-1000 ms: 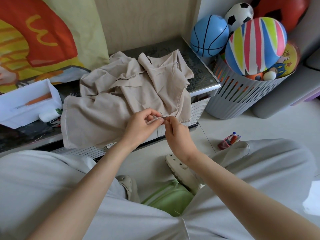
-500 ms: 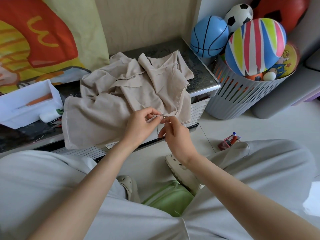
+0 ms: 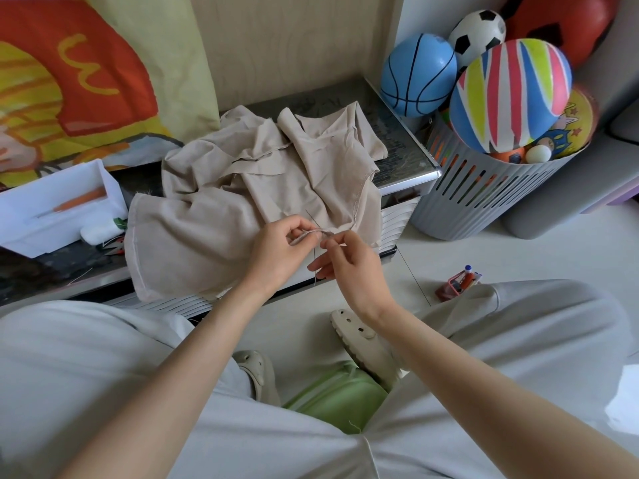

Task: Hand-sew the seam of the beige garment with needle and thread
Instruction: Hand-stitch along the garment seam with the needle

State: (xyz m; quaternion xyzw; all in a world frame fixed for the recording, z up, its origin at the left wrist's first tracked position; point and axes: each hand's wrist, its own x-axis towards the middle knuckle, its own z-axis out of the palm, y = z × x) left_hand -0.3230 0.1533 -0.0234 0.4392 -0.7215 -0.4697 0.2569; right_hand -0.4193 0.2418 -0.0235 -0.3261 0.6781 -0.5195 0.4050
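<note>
1. Centrally, the beige garment [image 3: 221,202] lies crumpled on the dark-topped bench [image 3: 401,143], and its near part hangs over the bench's front edge.
2. The left hand [image 3: 276,252] pinches a folded seam edge [image 3: 313,233] of the garment between thumb and curled fingers, holding it raised just above the cloth.
3. The right hand [image 3: 351,267] sits just beside the left, with thumb and forefinger pressed together at the right end of that seam edge and the other fingers loosely spread. I cannot tell whether they clamp a needle, thread or nothing; anything there is too thin to see.
4. A thin dark thread [image 3: 314,267] hangs down from the seam between the two hands.
5. A white box [image 3: 20,216] stands at the left end of the bench with an orange-handled tool [image 3: 83,198] inside.
6. A grey basket [image 3: 484,202] stands on the floor to the right of the bench. It holds a striped ball [image 3: 511,95] and a blue ball [image 3: 418,74], among others.
</note>
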